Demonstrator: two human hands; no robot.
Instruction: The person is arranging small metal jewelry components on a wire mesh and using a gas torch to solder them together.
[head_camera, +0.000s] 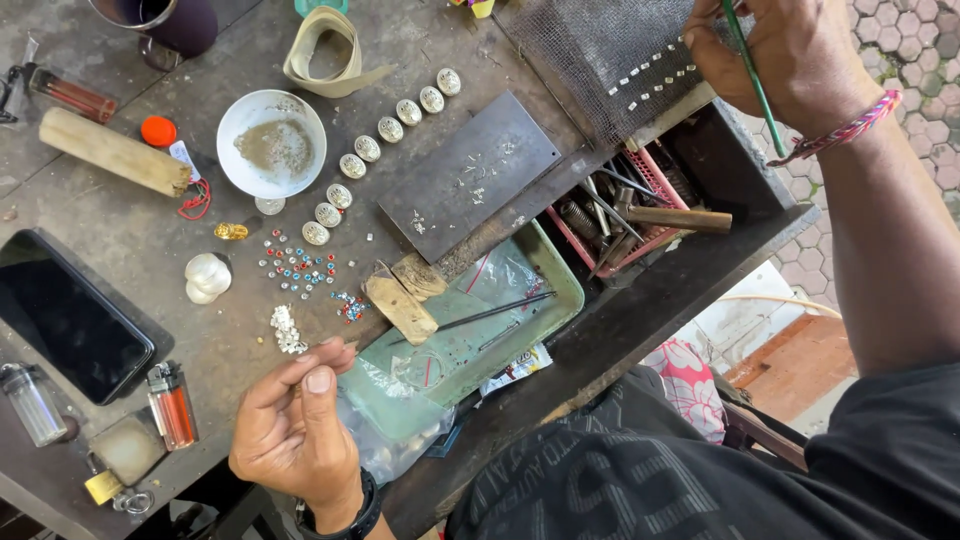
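The step in hand looks like fine placement work on the wire mesh (600, 50), upper centre-right of the frame, where 2 short rows of small pale pieces (650, 85) are laid out. It is best done, by judgement, w/ the right wrist steadied on the mesh edge, the tool tip brought down lightly, and each piece touched w/o nudging its neighbours; the rows should be kept straight and evenly spaced.

Right hand (775, 60), top right: its grip is closed round a thin green tool (752, 75), held like a pen, shaft slanting down-right across the hand. The tip is hidden behind the hand, so contact w/ the mesh can't be told. A woven bracelet is worn at the wrist.

Left hand (295, 425), lower left: fingers curled in, thumb pressed toward the fingertips, grip nearly closed as if pinching sthg tiny. What is held, if anything, can't be made out. It hovers just below a small silvery cluster (287, 330) on the bench (130, 235).

Nearby: a curved row of 10 or so oval silver pieces (385, 130) beside a white bowl (272, 142) of greyish powder, scattered coloured beads (297, 268), a dark metal plate (470, 170), a green tray (560, 290) w/ a thin rod in it, and a phone (65, 315) at left.
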